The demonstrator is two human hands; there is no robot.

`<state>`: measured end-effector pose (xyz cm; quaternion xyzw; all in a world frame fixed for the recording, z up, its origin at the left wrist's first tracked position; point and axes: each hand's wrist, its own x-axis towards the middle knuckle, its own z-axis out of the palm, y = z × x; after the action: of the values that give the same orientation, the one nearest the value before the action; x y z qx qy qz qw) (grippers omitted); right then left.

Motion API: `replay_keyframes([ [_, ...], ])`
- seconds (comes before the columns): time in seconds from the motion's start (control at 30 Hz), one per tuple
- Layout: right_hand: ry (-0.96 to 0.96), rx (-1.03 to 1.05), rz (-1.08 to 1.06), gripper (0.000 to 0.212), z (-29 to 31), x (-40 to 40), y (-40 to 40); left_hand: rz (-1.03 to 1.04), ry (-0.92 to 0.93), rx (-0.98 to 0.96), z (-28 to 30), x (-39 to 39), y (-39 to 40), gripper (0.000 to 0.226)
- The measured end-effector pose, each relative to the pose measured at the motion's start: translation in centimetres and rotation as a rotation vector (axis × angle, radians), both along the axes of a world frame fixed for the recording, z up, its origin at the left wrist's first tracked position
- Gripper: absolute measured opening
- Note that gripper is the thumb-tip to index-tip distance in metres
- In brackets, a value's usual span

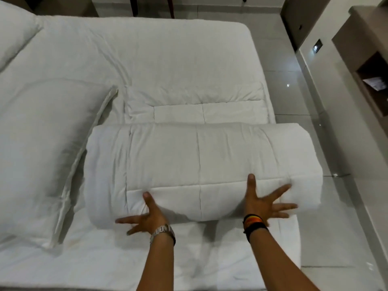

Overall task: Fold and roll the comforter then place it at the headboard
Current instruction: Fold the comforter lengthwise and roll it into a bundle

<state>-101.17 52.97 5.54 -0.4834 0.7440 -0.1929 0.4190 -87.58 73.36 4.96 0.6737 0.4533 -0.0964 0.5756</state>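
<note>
Nearest the camera, two bare forearms reach forward over the bed. The left hand, with a metal watch on its wrist, is spread wide, fingers splayed, its palm and thumb pressed flat against the near side of the comforter; it grips nothing. The right hand, with dark and orange bands at the wrist, is likewise fully spread, its fingers fanned out and resting on the comforter's right near side, pushing rather than clasping.

The comforter is white and quilted, its stitched seams dividing it into panels. Most of it is wound into a thick, puffy roll lying crosswise on the bed, just in front of the hands. Beyond the roll a shorter stretch still lies flat, folded into a narrow strip and reaching toward the bed's far part. The roll's right end hangs close to the bed's right edge, above the glossy tiled floor.

To the left of the roll lies a large white pillow, its edge touching the roll's left end. A second pillow shows at the upper left corner. On the far right stands a brown cabinet with an open niche; something pale lies in it, too small to tell.
</note>
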Motion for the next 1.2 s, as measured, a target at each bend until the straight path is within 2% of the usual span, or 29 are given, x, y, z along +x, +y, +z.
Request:
replay_keyframes([
  [0.07,-0.104,0.061,-0.098,0.137,-0.5,0.4,0.3,0.110,-0.027,-0.110,-1.1,0.1,-0.1,0.153],
  [0.13,-0.144,0.061,-0.133,0.145,-1.3,1.1,-0.1,0.215,0.030,-0.192,-2.2,1.0,-0.2,0.168],
  [0.27,-0.098,0.019,-0.133,0.151,-2.8,3.6,-2.3,0.304,0.135,-0.283,-3.6,2.9,-0.7,0.168],
  [0.33,-0.105,-0.035,-0.105,0.147,-3.2,4.7,-3.2,0.268,0.154,-0.278,-3.6,3.3,-1.3,0.164],
  [0.53,-0.204,-0.162,0.099,0.113,-2.1,2.8,-4.3,0.100,0.088,-0.231,-1.3,3.7,-1.6,0.150],
  [0.7,-0.261,-0.178,0.164,0.107,1.0,-3.0,-1.0,0.090,0.070,-0.240,2.1,-2.1,2.6,0.150],
  [0.9,-0.250,-0.181,0.230,0.102,4.1,-14.6,6.8,0.182,0.144,-0.201,5.8,-15.2,11.4,0.146],
  [1.0,-0.263,-0.209,0.223,0.097,6.7,-19.0,9.6,0.206,0.097,-0.201,8.1,-19.7,15.3,0.145],
  [1.1,-0.378,-0.273,0.263,0.090,9.8,-19.7,9.9,0.152,-0.002,-0.256,10.0,-20.7,16.5,0.140],
  [1.2,-0.422,-0.296,0.431,0.077,12.6,-17.2,8.3,-0.023,-0.246,-0.297,11.4,-19.5,15.0,0.115],
])
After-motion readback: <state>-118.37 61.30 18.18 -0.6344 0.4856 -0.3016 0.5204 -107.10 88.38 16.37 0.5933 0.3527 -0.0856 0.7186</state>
